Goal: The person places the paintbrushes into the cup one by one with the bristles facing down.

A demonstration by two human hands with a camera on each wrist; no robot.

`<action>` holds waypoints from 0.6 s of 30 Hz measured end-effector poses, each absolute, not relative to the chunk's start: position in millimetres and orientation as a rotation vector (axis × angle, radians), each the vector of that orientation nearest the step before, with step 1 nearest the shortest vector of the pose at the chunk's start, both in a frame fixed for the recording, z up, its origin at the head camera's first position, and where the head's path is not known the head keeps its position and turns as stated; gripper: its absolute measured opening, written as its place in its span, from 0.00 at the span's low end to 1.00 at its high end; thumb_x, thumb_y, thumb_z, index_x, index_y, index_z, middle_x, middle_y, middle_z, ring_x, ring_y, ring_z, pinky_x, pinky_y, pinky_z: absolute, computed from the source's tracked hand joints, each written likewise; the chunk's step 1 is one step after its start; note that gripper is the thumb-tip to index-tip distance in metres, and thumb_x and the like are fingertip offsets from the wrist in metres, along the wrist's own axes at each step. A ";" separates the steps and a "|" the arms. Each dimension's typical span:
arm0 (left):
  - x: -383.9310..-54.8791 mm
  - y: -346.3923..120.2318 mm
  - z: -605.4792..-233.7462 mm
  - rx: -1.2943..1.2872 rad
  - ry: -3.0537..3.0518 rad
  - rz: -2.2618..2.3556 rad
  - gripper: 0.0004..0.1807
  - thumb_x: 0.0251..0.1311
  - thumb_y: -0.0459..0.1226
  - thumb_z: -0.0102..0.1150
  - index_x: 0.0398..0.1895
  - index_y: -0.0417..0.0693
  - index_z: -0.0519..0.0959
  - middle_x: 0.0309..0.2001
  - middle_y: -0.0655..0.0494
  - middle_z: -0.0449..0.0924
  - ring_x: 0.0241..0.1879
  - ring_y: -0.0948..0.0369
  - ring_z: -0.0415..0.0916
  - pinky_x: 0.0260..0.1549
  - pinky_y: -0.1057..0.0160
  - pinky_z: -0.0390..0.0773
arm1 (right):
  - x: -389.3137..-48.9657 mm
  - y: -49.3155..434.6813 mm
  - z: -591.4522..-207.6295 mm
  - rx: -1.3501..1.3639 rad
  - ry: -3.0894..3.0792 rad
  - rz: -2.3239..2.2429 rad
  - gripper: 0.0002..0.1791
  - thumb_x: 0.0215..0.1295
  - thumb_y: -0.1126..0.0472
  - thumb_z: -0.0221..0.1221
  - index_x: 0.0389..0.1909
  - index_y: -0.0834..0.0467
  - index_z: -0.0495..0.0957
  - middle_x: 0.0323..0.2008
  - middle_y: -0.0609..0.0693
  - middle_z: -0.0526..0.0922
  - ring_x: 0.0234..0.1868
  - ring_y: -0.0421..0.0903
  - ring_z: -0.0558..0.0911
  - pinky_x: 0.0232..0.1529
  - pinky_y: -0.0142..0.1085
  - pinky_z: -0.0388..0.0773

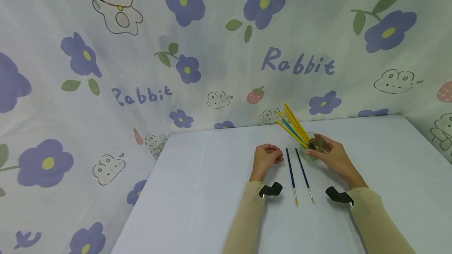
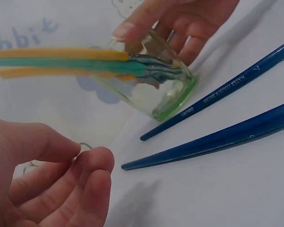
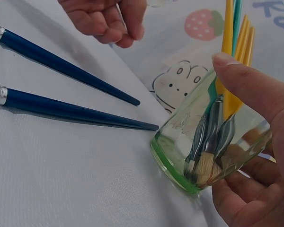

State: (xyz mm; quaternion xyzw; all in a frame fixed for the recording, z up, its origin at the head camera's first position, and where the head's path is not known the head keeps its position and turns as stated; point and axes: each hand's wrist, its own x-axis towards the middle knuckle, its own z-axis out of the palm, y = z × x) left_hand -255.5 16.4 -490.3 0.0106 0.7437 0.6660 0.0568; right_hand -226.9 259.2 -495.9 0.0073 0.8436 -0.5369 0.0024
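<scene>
My right hand (image 1: pixel 336 155) grips a clear glass cup (image 3: pixel 177 135) with a green base, its thumb on the near side near the rim and the other fingers behind. The cup is tilted. Several paintbrushes with yellow handles (image 1: pixel 290 117) and a teal one (image 2: pixel 75 64) lean in it, bristles down. To the left, my left hand (image 1: pixel 267 159) hovers with fingers loosely curled, thumb tip meeting the index finger and nothing between them. Between the hands lie two dark blue watercolour brushes, a left one (image 1: pixel 291 171) and a right one (image 1: pixel 304 173), with bristles towards me.
The brushes lie on a white-covered table (image 1: pixel 197 191). Behind it and along its left hangs a pale cloth (image 1: pixel 212 42) printed with purple flowers, rabbits and lettering. A dark strap piece (image 1: pixel 271 189) sits at the left wrist and another (image 1: pixel 339 196) at the right.
</scene>
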 end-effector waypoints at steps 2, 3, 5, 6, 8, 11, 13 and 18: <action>-255.3 17.6 -491.2 0.027 2.277 1.985 0.03 0.62 0.32 0.68 0.37 0.40 0.84 0.30 0.48 0.88 0.25 0.63 0.85 0.31 0.66 0.89 | -226.7 259.2 -496.3 0.024 2.638 -1.692 0.54 0.64 0.40 0.69 0.82 0.57 0.53 0.76 0.64 0.67 0.79 0.68 0.61 0.76 0.64 0.64; -255.2 18.3 -491.7 0.023 2.290 1.965 0.03 0.62 0.32 0.68 0.37 0.40 0.84 0.29 0.49 0.88 0.24 0.63 0.85 0.30 0.67 0.89 | -226.6 259.2 -496.5 0.023 2.634 -1.697 0.54 0.64 0.40 0.69 0.82 0.57 0.53 0.76 0.64 0.67 0.79 0.68 0.61 0.76 0.64 0.64; -254.8 19.6 -492.4 0.017 2.324 1.926 0.03 0.61 0.32 0.68 0.36 0.41 0.84 0.29 0.49 0.88 0.24 0.64 0.85 0.29 0.67 0.88 | -226.4 258.9 -496.5 0.018 2.627 -1.702 0.54 0.64 0.41 0.69 0.82 0.57 0.52 0.76 0.64 0.66 0.79 0.68 0.61 0.76 0.64 0.64; -254.6 20.3 -492.8 0.017 2.346 1.902 0.03 0.61 0.32 0.69 0.36 0.41 0.85 0.29 0.50 0.88 0.23 0.64 0.85 0.29 0.67 0.88 | -226.5 259.0 -496.7 0.014 2.625 -1.705 0.54 0.64 0.41 0.69 0.82 0.57 0.52 0.77 0.64 0.66 0.79 0.68 0.61 0.76 0.64 0.63; -253.7 21.6 -493.2 0.021 2.389 1.849 0.03 0.60 0.32 0.69 0.35 0.41 0.85 0.28 0.50 0.88 0.23 0.64 0.85 0.28 0.68 0.88 | -226.7 259.5 -497.0 0.010 2.632 -1.700 0.54 0.64 0.40 0.69 0.82 0.57 0.52 0.76 0.64 0.66 0.79 0.68 0.61 0.76 0.64 0.63; -252.0 23.7 -492.5 0.037 2.469 1.749 0.03 0.60 0.33 0.70 0.34 0.42 0.85 0.26 0.52 0.88 0.22 0.65 0.83 0.26 0.70 0.85 | -226.9 260.3 -496.9 0.009 2.651 -1.683 0.54 0.64 0.40 0.69 0.82 0.57 0.53 0.76 0.64 0.67 0.79 0.69 0.61 0.75 0.65 0.64; -250.6 25.2 -491.9 0.051 2.527 1.673 0.03 0.60 0.34 0.70 0.33 0.43 0.85 0.25 0.54 0.87 0.21 0.66 0.82 0.24 0.71 0.82 | -226.7 260.6 -496.3 0.014 2.664 -1.664 0.55 0.64 0.39 0.69 0.82 0.56 0.52 0.76 0.65 0.67 0.78 0.70 0.61 0.74 0.66 0.64; -246.7 29.4 -489.4 0.078 2.646 1.489 0.04 0.60 0.35 0.71 0.33 0.44 0.85 0.21 0.57 0.84 0.20 0.67 0.78 0.22 0.72 0.74 | -225.6 260.7 -494.4 0.023 2.670 -1.650 0.57 0.63 0.38 0.69 0.84 0.52 0.48 0.76 0.65 0.66 0.78 0.70 0.61 0.74 0.67 0.64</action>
